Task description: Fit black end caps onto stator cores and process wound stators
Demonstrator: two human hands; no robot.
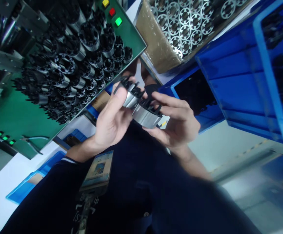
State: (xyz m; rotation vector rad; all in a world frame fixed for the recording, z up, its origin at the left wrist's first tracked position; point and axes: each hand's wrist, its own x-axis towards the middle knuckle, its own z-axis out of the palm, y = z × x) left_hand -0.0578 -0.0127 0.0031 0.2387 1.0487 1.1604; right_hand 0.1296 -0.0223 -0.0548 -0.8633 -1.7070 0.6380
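Note:
My left hand (112,120) is closed round a silver metal core with a black plastic end piece (131,94), held in front of my chest. My right hand (178,122) grips a second, larger silver core with black plastic teeth (146,113). The two cores touch each other between my hands. My dark sleeves and a badge (99,170) fill the lower part of the view.
A green work surface (12,113) at left carries several finished black-and-silver cores (83,58) and coloured buttons (112,12). A cardboard box of bare metal cores (180,22) stands at top. Blue bins (241,74) with black parts are at right. Pliers (33,139) lie on the green surface.

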